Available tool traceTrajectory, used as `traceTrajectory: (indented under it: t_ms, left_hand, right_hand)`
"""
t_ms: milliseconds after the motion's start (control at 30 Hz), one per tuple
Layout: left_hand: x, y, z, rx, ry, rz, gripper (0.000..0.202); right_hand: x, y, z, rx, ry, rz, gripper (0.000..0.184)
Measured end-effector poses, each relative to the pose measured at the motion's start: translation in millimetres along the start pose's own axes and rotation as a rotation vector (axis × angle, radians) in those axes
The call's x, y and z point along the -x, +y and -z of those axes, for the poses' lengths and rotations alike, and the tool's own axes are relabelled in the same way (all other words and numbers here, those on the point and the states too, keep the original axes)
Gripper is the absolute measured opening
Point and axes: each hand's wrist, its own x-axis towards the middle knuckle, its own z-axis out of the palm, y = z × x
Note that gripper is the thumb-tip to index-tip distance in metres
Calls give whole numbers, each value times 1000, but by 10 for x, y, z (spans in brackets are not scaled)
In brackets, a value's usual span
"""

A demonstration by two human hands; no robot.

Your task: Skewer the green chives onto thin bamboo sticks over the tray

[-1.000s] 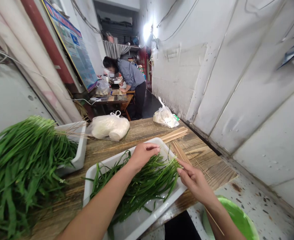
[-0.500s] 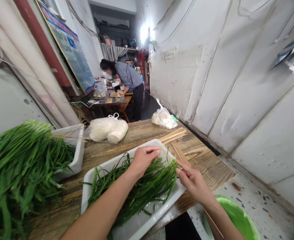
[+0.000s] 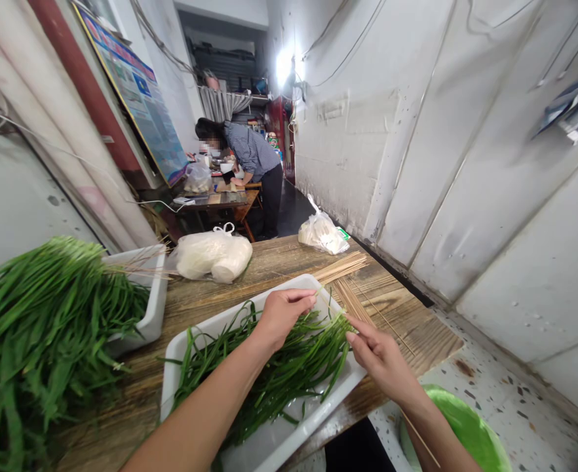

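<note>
Green garlic chives [image 3: 289,367] lie across a white plastic tray [image 3: 329,410] on the wooden table. My left hand [image 3: 285,311] is over the tray's far side, thumb and index finger pinched on a thin chive stalk [image 3: 318,292]. Close by on the right, my right hand [image 3: 380,354] has its fingertips together at the pale ends of the chives. A thin bamboo skewer [image 3: 421,440] sticks out beneath my right wrist, in line with the pinched fingers. Its front end is hidden by the hand.
Loose bamboo skewers [image 3: 343,267] lie beyond the tray on the table [image 3: 426,328]. A second tray [image 3: 157,295] heaped with chives [image 3: 48,328] stands left. Two plastic bags [image 3: 213,254] [image 3: 322,233] sit at the back. A green bucket [image 3: 466,426] is below right. A person [image 3: 252,154] bends over another table.
Both hands keep almost the same place. The stalk near the left fingers has shifted slightly. The person in the background has moved a little.
</note>
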Motion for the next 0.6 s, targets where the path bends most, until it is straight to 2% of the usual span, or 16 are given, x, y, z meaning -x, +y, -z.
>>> traceTrajectory:
  t_ms: [267, 400, 467, 600]
  left_hand:
    - [-12, -25, -5, -41, -12, -4, 26]
    - [20, -29, -32, -130, -22, -18, 28]
    - [60, -1, -43, -203, -116, -63, 26]
    - [98, 109, 28, -376, -499, -175, 26]
  right_hand:
    - [-1, 13, -2, -1, 18, -2, 47]
    - [-10, 6, -9, -14, 22, -5, 46]
    - [-4, 14, -13, -27, 29, -4, 46]
    - [31, 44, -10, -40, 26, -2, 50]
